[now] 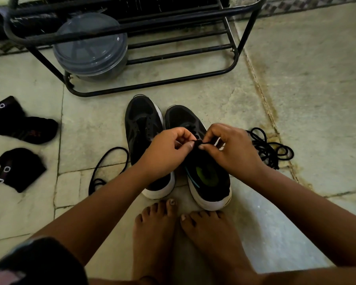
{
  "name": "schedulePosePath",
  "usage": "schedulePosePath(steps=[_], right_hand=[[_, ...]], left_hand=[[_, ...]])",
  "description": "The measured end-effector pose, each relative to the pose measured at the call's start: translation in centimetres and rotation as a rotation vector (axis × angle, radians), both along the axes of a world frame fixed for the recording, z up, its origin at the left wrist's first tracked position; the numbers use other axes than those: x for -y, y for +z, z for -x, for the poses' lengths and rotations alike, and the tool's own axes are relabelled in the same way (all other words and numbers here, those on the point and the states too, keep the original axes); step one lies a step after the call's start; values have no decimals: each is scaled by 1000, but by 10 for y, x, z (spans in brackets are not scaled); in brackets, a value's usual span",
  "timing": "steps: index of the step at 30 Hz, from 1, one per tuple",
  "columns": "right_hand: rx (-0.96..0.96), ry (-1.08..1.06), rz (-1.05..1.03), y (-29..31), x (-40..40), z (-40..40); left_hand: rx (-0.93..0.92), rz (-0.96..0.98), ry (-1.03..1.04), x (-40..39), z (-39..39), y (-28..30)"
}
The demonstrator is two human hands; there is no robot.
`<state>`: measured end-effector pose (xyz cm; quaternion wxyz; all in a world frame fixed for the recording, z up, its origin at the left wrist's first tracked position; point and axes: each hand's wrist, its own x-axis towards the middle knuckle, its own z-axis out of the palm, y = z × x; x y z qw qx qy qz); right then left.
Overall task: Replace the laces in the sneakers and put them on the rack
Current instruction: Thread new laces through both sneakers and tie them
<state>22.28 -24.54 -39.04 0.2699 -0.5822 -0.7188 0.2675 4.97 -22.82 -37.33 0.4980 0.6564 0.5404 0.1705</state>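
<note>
Pale stone floor (296,79), black metal rack (152,85) ahead, holding no sneakers yet. My two black sneakers stand side by side before my bare feet: the left sneaker (141,128) looks unlaced, the right sneaker (206,182) mid-lacing. Loose laces (269,149) lie tangled beside it. My left hand (167,151) and right hand (232,149) pinch a lace end (199,142) with curled fingers.

Two black sneakers (146,140) stand side by side on the floor (296,99) before a black rack (230,64). Both hands, left hand (164,153) and right hand (232,149), pinch a black lace (203,143) over the right-hand shoe; loose laces (269,149) lie beside it.
</note>
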Motion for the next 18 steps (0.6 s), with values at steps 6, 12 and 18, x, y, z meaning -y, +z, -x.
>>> schedulePosePath(steps=[6, 12, 18], right_hand=[[-74, -33, 158, 6, 1, -16], [-202, -147, 454, 1, 9, -23], [-335, -295, 588, -4, 15, -24]], left_hand=[[-512, -497, -167, -3, 10, 6], [-611, -478, -87, 8, 15, 0], [-645, -426, -7, 11, 20, -5]])
